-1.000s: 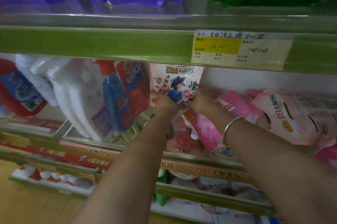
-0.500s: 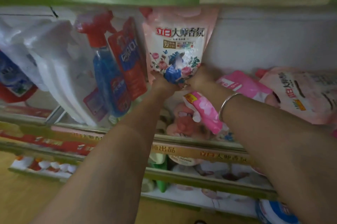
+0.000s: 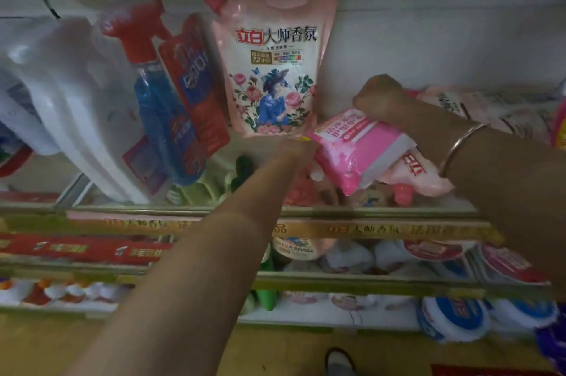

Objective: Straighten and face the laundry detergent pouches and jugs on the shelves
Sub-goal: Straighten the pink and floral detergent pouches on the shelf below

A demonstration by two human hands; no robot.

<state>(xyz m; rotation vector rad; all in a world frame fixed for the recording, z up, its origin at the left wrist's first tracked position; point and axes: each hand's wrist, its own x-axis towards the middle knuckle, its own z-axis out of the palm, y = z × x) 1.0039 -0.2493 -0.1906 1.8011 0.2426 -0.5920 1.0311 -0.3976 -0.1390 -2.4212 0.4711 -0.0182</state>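
**Floral pouch faced; the toppled pink one is next**

The floral pouch (image 3: 271, 69) stands upright near the middle of the shelf (image 3: 398, 210). Its printed front faces outward, its red cap is at 11 o'clock, and its back is against the back wall (image 3: 428, 38). That item looks done.

The left hand (image 3: 301, 147) sits at the pouch's 5 o'clock corner with its fingers curled under. Blur and the angle hide them, so I cannot tell whether they pinch the base or only steady it.

The right hand (image 3: 379, 96) lies at 3 o'clock of the floral pouch, bunched over the upper edge of the pink pouch (image 3: 358, 152). Its fingertips are out of sight, so I cannot tell whether it has a grip. A bangle (image 3: 462, 142) circles that wrist.

The pink pouch lies tilted on its side, with its label running slantwise, on top of other pale-pink stock. A pale pouch (image 3: 505, 112) also lies flat at 3 o'clock, further along.

By my reading, the step in hand is shifting from the standing pouch to the fallen one. The next move calls for a firm hold on the pink pouch's top edge. It should then be swung upright and set just beside the floral one, label forward. The left hand should guard the floral pouch so it does not tip.

At 9 o'clock, a spray bottle (image 3: 159, 106), a red pouch (image 3: 196, 84) and a white jug (image 3: 76, 109) all lean and await straightening.
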